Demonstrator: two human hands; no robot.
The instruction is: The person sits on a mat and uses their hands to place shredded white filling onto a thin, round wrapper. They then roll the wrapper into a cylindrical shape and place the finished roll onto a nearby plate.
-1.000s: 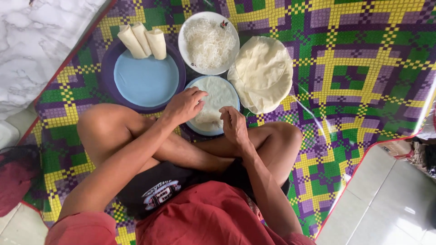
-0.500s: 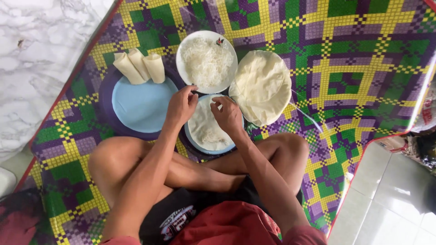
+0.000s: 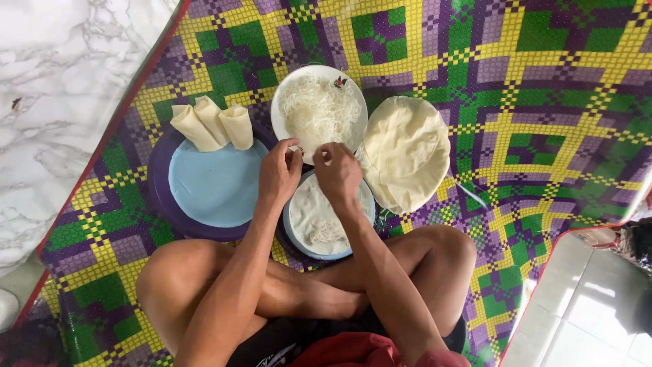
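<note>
Both hands — left hand (image 3: 280,173), right hand (image 3: 337,172) — at noodle plate's (image 3: 284,119) near rim.

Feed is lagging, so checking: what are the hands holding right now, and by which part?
Both hands, left and right, pinch thin white noodle strands at the near rim of the round white plate; exact grip too small to tell.

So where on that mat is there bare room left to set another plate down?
Free: the checked woven mat right of the stack of pale round wrappers, and the round blue plate below the three rolled wraps. Crowded: both hands, left and right, between the white noodle plate and wrapper plate.
</note>
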